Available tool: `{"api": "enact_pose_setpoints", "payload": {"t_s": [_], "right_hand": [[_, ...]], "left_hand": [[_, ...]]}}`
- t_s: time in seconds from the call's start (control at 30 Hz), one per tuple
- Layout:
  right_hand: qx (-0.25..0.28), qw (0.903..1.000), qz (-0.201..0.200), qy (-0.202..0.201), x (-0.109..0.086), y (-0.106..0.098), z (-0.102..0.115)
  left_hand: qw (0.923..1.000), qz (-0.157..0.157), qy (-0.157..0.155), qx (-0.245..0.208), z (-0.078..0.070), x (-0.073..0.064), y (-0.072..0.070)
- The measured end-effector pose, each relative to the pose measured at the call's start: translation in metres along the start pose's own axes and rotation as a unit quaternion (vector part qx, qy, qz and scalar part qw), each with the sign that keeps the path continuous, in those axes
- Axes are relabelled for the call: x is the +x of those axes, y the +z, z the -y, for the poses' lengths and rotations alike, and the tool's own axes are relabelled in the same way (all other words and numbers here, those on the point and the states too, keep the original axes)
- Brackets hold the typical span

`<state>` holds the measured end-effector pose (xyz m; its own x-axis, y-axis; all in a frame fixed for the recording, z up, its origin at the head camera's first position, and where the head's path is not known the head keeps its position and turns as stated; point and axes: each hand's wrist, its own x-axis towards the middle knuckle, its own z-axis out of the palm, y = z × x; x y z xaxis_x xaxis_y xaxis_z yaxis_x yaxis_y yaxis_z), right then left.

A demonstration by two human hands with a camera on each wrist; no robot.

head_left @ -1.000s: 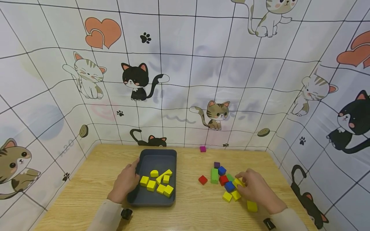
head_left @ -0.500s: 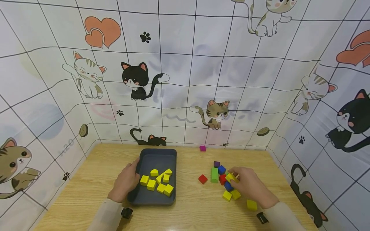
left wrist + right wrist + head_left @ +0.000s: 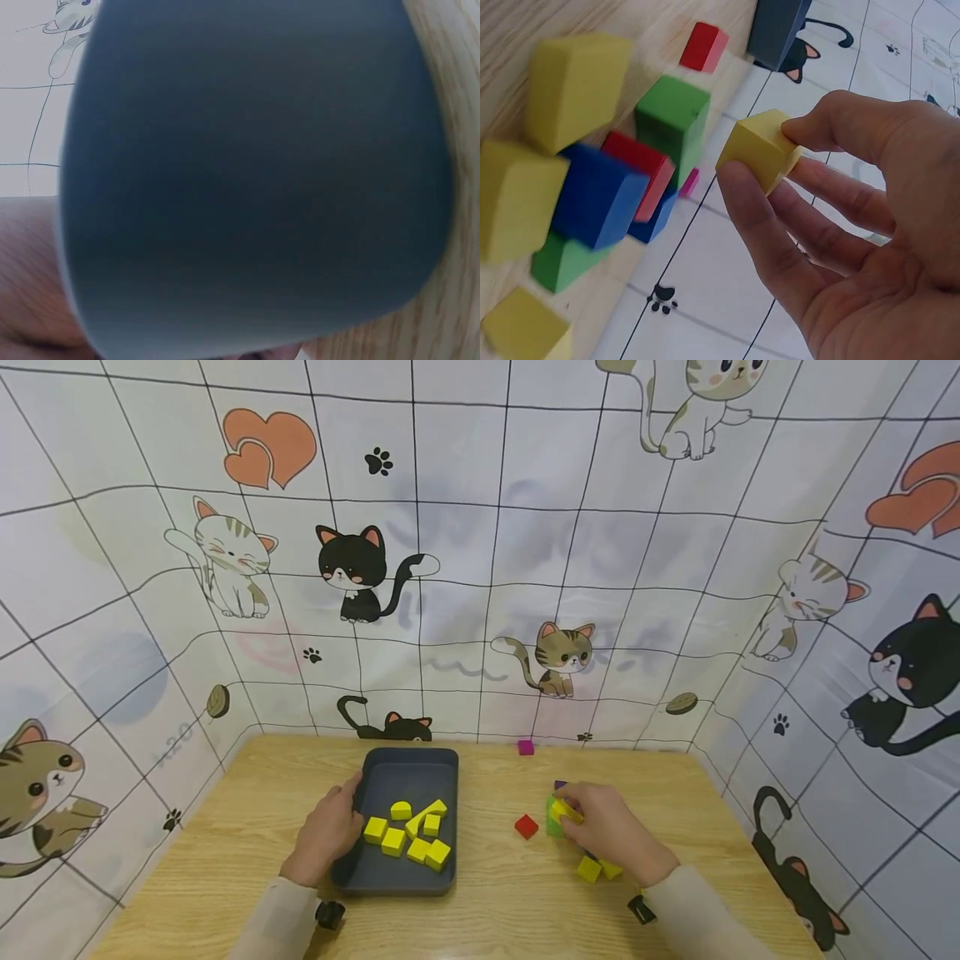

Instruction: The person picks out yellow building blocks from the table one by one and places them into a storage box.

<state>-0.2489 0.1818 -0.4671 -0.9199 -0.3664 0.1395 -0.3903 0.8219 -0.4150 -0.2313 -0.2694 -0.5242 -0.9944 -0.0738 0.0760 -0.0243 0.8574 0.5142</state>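
Note:
My right hand (image 3: 618, 831) pinches a yellow block (image 3: 757, 146) between thumb and fingertips, over the loose blocks at the right of the table. Below it are a green block (image 3: 673, 112), a red block (image 3: 641, 169), a blue block (image 3: 600, 195) and several yellow blocks (image 3: 588, 869); the hand hides part of this cluster in the head view. At the left, my left hand (image 3: 322, 835) holds the left side of a dark grey tray (image 3: 408, 768). Several yellow blocks (image 3: 392, 842) lie inside the tray. Its wall (image 3: 255, 172) fills most of the left wrist view and hides most fingers.
A lone red block (image 3: 527, 827) lies between the tray and the cluster. Near the back edge sits a magenta block (image 3: 526, 747). The wooden table (image 3: 487, 910) meets a cat-patterned sheet (image 3: 465, 568) that rises behind and on both sides.
My right hand has moved left from over the cluster's right side, carrying the yellow block towards the green one. My left hand and the tray have stayed in place.

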Motion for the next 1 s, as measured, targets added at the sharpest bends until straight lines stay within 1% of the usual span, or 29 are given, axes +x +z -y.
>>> {"api": "enact_pose_setpoints", "payload": {"t_s": [0.07, 0.17, 0.27, 0.33, 0.5, 0.57, 0.67, 0.77, 0.9, 1.0], "right_hand": [[-0.003, 0.9999, -0.004, -0.009, 0.004, 0.005, 0.004], [0.0, 0.9999, -0.007, -0.01, 0.011, 0.013, 0.011], [0.009, 0.9999, -0.001, -0.008, 0.018, 0.019, 0.018], [0.012, 0.9998, 0.002, -0.014, 0.023, 0.023, 0.023], [0.019, 0.998, 0.006, -0.06, 0.037, 0.032, 0.034], [0.027, 0.9965, 0.015, -0.078, 0.043, 0.036, 0.038], [0.035, 0.9949, 0.035, -0.088, 0.051, 0.041, 0.047], [0.031, 0.9934, 0.043, -0.101, 0.059, 0.046, 0.057], [0.016, 0.9909, 0.039, -0.128, 0.069, 0.052, 0.071], [0.007, 0.9893, 0.043, -0.139, 0.076, 0.057, 0.082]], "left_hand": [[1.0, 0.0, 0.003, 0.001, 0.001, -0.001, 0.0], [1.0, 0.0, 0.004, 0.001, 0.002, -0.001, 0.0], [1.0, -0.001, 0.004, -0.001, 0.002, -0.001, 0.001], [1.0, -0.002, 0.004, -0.002, 0.001, -0.001, 0.001], [1.0, -0.001, -0.001, -0.002, 0.002, 0.002, 0.002], [1.0, 0.001, -0.004, -0.003, 0.002, 0.002, 0.002], [1.0, 0.003, -0.005, -0.001, 0.003, 0.002, 0.001], [1.0, 0.005, -0.008, 0.0, 0.001, 0.001, 0.0], [0.9999, 0.004, -0.011, 0.0, 0.0, 0.001, -0.001], [0.9999, 0.004, -0.01, -0.001, -0.001, 0.001, -0.001]]}}
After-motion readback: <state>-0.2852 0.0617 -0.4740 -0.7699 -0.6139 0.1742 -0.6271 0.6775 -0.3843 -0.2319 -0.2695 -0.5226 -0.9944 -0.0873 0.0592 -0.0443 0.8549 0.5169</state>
